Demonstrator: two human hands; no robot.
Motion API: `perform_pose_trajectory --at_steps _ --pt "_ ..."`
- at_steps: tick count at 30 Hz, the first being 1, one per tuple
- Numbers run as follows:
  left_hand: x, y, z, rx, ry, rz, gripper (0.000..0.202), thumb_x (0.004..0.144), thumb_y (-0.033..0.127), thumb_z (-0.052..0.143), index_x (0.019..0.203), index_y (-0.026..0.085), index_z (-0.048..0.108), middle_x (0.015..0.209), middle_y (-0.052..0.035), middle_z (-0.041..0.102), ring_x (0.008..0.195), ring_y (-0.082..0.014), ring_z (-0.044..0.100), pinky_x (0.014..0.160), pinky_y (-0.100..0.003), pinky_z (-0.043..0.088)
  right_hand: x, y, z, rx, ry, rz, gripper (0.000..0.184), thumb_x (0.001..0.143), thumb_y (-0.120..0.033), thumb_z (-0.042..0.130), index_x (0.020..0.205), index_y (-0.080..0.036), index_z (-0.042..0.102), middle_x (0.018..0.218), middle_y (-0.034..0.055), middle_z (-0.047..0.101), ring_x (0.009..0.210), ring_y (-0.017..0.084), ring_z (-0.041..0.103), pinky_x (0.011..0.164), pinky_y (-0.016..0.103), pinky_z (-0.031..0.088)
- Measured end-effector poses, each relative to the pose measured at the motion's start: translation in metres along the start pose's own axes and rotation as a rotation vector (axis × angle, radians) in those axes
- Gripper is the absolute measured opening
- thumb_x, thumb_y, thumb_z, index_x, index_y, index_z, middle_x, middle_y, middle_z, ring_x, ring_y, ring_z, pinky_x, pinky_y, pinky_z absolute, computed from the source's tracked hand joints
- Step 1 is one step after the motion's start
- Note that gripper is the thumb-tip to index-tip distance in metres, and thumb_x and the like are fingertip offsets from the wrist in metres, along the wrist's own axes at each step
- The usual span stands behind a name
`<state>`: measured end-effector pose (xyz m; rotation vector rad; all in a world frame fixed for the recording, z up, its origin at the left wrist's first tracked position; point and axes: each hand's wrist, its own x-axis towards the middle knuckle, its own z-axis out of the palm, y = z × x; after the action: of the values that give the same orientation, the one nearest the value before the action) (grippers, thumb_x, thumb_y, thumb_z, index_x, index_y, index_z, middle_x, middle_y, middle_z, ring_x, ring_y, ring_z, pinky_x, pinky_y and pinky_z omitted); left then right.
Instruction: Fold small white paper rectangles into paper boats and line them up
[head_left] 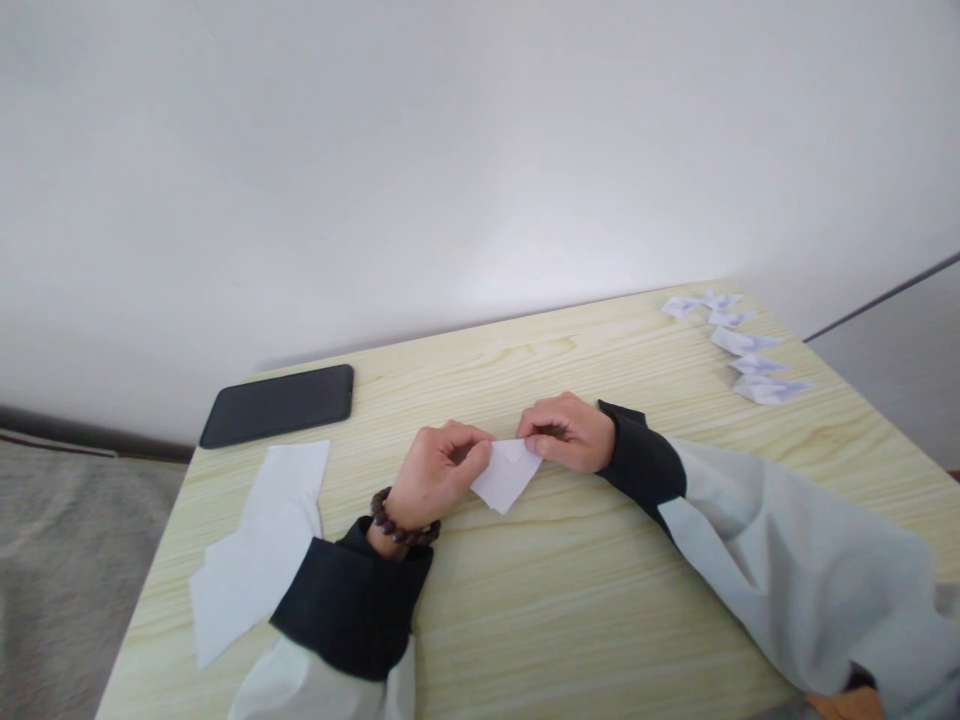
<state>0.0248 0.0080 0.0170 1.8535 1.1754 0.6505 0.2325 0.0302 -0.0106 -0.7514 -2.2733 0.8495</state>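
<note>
A small folded piece of white paper (506, 480) is held between my two hands over the middle of the table. Its top edge is folded down, with a small triangular flap showing, and its lower end comes to a point. My left hand (439, 470), with a dark bead bracelet at the wrist, pinches the paper's upper left corner. At the upper right corner, the thumb and fingers of my right hand (568, 432) are closed on it. Both sets of fingertips cover the corners they grip.
Loose white paper sheets (251, 560) overlap at the left, partly under my left sleeve. Behind them lies a black phone (279, 405). Several folded white paper figures (742, 342) stand along the table's (600, 600) far right. A white wall (450, 160) rises behind it.
</note>
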Motion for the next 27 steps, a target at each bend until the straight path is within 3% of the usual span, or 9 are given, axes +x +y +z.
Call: perform_pose_trajectory --at_steps 9,27 --pt "0.0013 -0.0006 0.0039 0.08 0.009 0.041 0.025 0.081 0.028 0.05 0.07 0.016 0.07 0.065 -0.002 0.067 0.062 -0.0129 0.056 0.059 -0.022 0.043 0.0002 -0.0001 0.0013 -0.067 -0.004 -0.014 0.025 0.084 -0.031 0.043 0.067 -0.017 0.056 0.053 -0.0007 0.055 0.05 0.01 0.047 0.05 0.019 0.034" --pt "0.0014 -0.0012 0.0043 0.062 0.038 0.026 0.025 0.081 0.028 0.051 0.071 0.014 0.07 0.064 -0.0025 0.066 0.06 -0.0124 0.055 0.056 -0.021 0.042 0.0005 -0.001 0.0004 0.005 0.028 -0.008 0.02 0.08 -0.028 0.046 0.067 -0.016 0.057 0.053 -0.0014 0.054 0.048 0.008 0.045 0.048 0.018 0.034"
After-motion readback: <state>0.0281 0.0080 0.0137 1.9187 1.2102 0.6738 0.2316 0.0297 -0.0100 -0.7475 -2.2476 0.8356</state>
